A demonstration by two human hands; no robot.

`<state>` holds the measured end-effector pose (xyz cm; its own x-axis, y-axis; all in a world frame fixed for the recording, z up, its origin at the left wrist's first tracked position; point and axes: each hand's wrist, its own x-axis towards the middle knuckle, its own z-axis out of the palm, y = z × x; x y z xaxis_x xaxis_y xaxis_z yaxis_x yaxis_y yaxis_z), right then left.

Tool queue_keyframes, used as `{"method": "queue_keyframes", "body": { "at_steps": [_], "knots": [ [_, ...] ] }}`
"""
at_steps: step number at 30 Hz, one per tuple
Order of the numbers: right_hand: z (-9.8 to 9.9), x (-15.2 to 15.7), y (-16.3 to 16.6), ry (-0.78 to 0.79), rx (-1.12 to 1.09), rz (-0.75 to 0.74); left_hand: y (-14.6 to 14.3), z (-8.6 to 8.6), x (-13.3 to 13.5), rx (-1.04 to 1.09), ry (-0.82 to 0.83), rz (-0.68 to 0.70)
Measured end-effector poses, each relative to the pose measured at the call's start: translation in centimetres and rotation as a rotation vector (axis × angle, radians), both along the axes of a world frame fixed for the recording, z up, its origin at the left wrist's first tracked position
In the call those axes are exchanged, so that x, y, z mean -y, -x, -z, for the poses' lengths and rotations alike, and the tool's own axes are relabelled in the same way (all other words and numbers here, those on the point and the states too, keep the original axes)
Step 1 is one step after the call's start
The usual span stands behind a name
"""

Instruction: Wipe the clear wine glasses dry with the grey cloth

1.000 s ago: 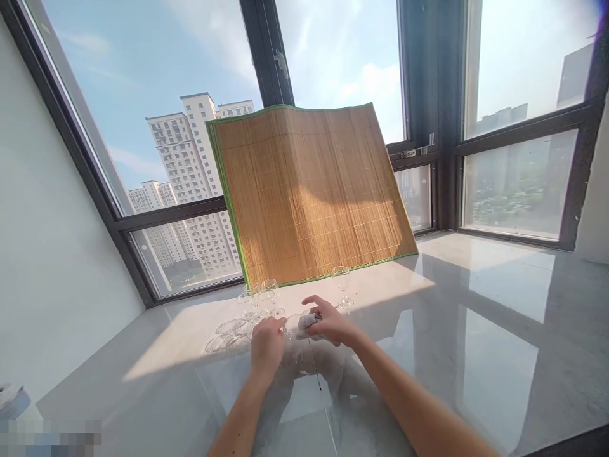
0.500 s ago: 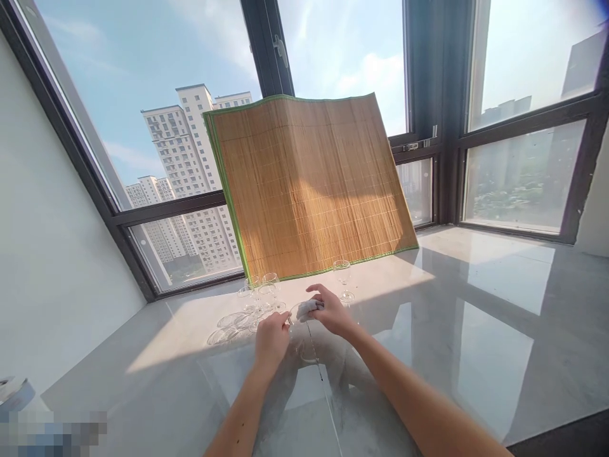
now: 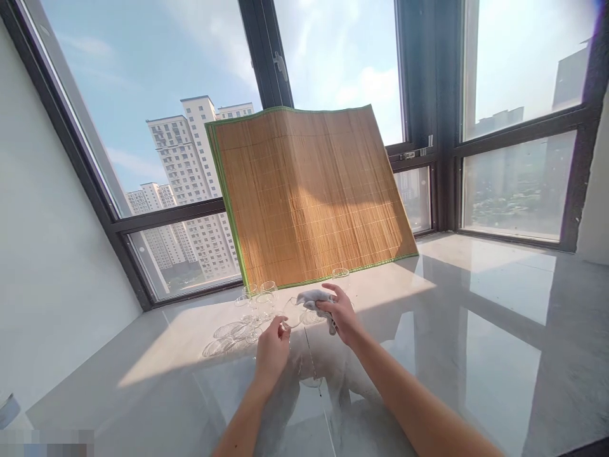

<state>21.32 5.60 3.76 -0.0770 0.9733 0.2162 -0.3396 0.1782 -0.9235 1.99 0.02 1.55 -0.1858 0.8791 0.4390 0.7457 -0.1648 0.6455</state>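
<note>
My left hand [image 3: 273, 346] is closed, its fingertips pinching a clear stemmed glass [image 3: 293, 312] that lies tilted between both hands. The glass is hard to make out against the pale surface. A crumpled grey cloth [image 3: 314, 297] is gripped in my right hand [image 3: 343, 316], just above and to the right of this glass. Several clear stemmed glasses [image 3: 265, 298] stand close together beyond my left hand. Another glass [image 3: 340, 277] stands behind my right hand, which hides its lower part.
A bamboo mat [image 3: 309, 197] with green edging leans against the dark window frame [image 3: 445, 127] at the back. The glossy tiled surface [image 3: 419, 393] carries strong reflections. A white wall [image 3: 52, 222] rises on the left.
My right hand has shifted slightly right with the cloth, and more of the cloth shows, hanging below the fingers. My left hand stays pinched on the glass. The view has tilted slightly up.
</note>
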Motion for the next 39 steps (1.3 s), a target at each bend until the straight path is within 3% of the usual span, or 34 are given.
{"method": "queue_keyframes", "body": {
  "at_steps": [2, 4, 10, 14, 18, 24, 31, 39],
  "knots": [
    [0.4, -0.3, 0.2, -0.017, 0.043, 0.087, -0.5, 0.0, -0.1, 0.184, -0.009, 0.076],
    [0.9, -0.3, 0.7, -0.033, 0.089, 0.080, -1.1, -0.2, 0.0, 0.349, -0.031, 0.133],
    [1.5, 0.9, 2.3, 0.004, 0.240, -0.155, -2.3, -1.0, 0.9, 0.606, -0.051, 0.195],
    [1.1, 1.3, 2.2, 0.056, 0.298, -0.241, -2.2, -0.8, 1.0, 0.667, -0.004, 0.205],
    [-0.1, 1.4, 1.2, 0.113, 0.132, -0.299, -1.7, -0.4, 0.6, 0.622, 0.012, 0.138],
    [-1.4, 1.5, 0.0, 0.059, 0.024, -0.248, -0.6, 0.7, -0.3, 0.391, 0.106, 0.101],
    [0.4, 1.1, 1.1, 0.075, -0.008, -0.466, 0.1, 1.7, -1.5, 0.283, 0.111, 0.170],
    [1.6, 1.2, 1.8, 0.103, 0.013, -0.578, -0.8, 0.8, -0.5, 0.124, 0.086, 0.342]
  ]
}}
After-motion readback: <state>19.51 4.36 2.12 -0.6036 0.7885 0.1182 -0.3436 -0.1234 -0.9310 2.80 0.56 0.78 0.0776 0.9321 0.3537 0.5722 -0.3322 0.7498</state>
